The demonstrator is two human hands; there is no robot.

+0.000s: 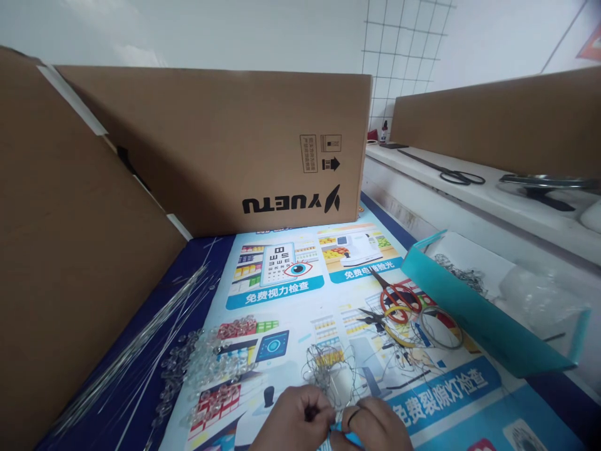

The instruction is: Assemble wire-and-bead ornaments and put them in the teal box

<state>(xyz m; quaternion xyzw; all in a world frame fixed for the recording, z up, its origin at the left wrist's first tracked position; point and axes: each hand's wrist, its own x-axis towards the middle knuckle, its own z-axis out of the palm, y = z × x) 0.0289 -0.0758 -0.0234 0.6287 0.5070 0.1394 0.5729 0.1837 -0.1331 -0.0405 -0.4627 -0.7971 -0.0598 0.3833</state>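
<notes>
The only view comes from the person's head, above the near side of the table (206, 250), facing forward and tilted down. The left hand (300, 418) and right hand (373, 425) are closest to it, coming in at the bottom edge, just right of centre. From there it looks across the poster (328, 297) to the upright carton (211, 138), with the wall (263, 37) behind, farthest off. It takes in a cardboard panel (51, 238) close on the left and, on the right, the teal box (479, 326) and ledge (498, 207).
</notes>
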